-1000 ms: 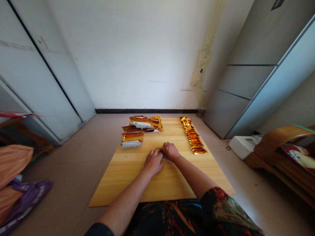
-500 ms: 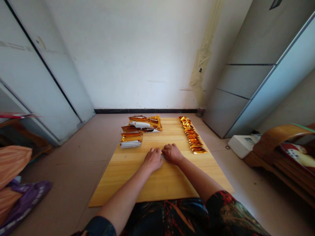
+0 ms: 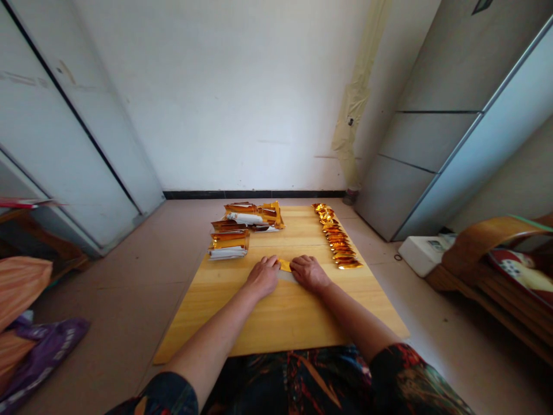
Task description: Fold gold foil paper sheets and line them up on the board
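Note:
A small piece of gold foil (image 3: 285, 265) lies flat at the middle of the wooden board, stretched between my two hands. My left hand (image 3: 263, 276) pinches its left end, fingers curled down at the board. At its right end my right hand (image 3: 310, 273) is closed, with the fingertips pressed on the foil. Both ends of the piece are hidden under my fingers. A row of overlapping folded gold foil pieces (image 3: 339, 239) runs along the board's right side. At the back left lie stacks of gold foil sheets (image 3: 231, 239) with white paper edges showing.
The wooden board (image 3: 276, 328) reaches close to my lap. Beyond it are the tiled floor and a white wall (image 3: 233, 98). A grey fridge (image 3: 415, 155) stands at the right, near a white box (image 3: 421, 253) and a wooden chair (image 3: 488, 271). Bags (image 3: 38, 357) lie at the left.
My hands have moved apart, the left one leftward and the right one rightward. More of the gold foil piece shows between them. The row and the stacks stay as they were.

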`<state>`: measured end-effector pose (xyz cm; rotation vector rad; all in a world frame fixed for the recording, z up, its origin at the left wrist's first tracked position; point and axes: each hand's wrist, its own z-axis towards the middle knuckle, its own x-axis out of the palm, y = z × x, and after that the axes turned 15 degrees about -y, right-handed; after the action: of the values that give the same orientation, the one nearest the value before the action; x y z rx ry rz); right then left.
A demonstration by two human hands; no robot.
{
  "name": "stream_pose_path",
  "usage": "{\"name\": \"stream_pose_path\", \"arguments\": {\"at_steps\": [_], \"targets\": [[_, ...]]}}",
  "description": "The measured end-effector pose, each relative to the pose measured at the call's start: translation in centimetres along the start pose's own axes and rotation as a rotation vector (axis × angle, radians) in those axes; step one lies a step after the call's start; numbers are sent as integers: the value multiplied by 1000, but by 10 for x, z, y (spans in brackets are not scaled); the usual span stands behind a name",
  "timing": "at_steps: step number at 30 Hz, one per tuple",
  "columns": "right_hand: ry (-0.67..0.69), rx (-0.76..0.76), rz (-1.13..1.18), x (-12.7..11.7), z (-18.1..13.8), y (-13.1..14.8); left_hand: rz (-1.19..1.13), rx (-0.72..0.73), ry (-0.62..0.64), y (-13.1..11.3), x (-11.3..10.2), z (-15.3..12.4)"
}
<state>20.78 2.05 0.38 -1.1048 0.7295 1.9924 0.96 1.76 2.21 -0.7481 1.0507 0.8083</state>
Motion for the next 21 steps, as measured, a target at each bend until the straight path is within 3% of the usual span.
{"name": "stream_pose_path", "arguments": {"at_steps": [8,14,21], "targets": [[-221,250,103,-4,-18,-16,-9,3,-20,3,6,-3],[-233,179,96,-12,-27,-11,6,15,-29,3,9,-3],[-279,98,90,1,-20,-10,29,42,-27,3,9,-2]]}}
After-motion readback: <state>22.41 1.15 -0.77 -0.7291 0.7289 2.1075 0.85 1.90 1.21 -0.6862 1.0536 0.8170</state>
